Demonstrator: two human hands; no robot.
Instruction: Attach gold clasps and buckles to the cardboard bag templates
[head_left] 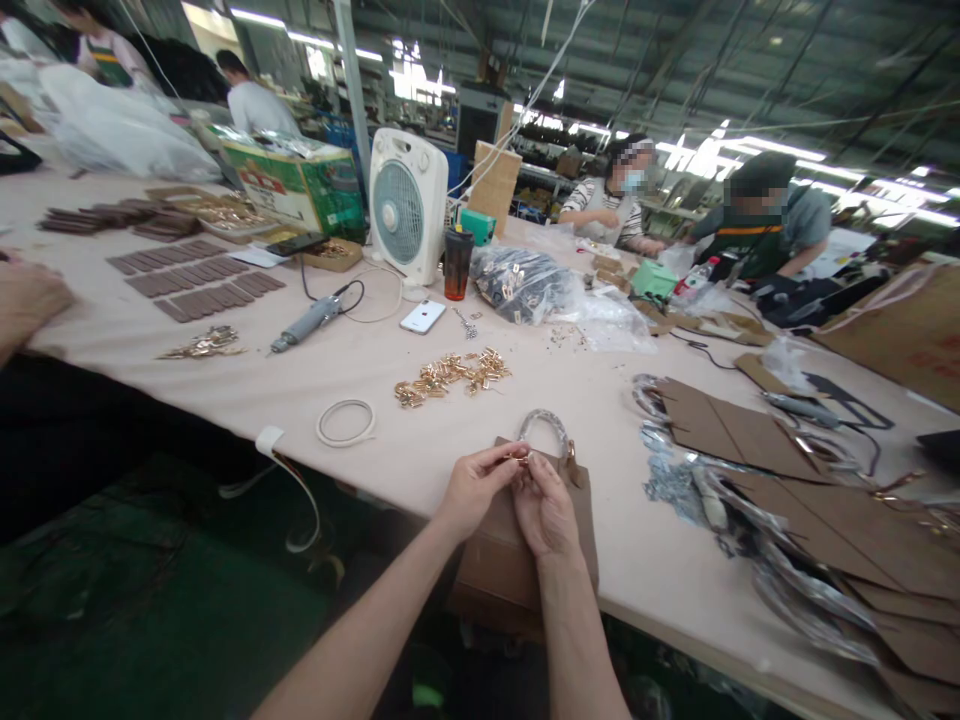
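A brown handbag (495, 570) lies over the table's front edge, its wrapped round handle (545, 420) pointing away from me. Above the bag, the fingers of my left hand (480, 485) and my right hand (546, 500) meet in a pinch. Between the fingertips is a small gold-coloured metal piece; its exact kind is too small to make out. A gold ring fitting (571, 450) sits at the handle's right base. Farther back on the table is a loose pile of small gold metal fittings (450, 373).
A roll of white tape (345, 423) lies left of the bag. Brown bag panels with wrapped handles (742, 425) are stacked at right. Behind are a phone (423, 316), a dark cup (457, 262), a fan (409, 205) and a corded screwdriver-like tool (307, 322). Other people work around the table.
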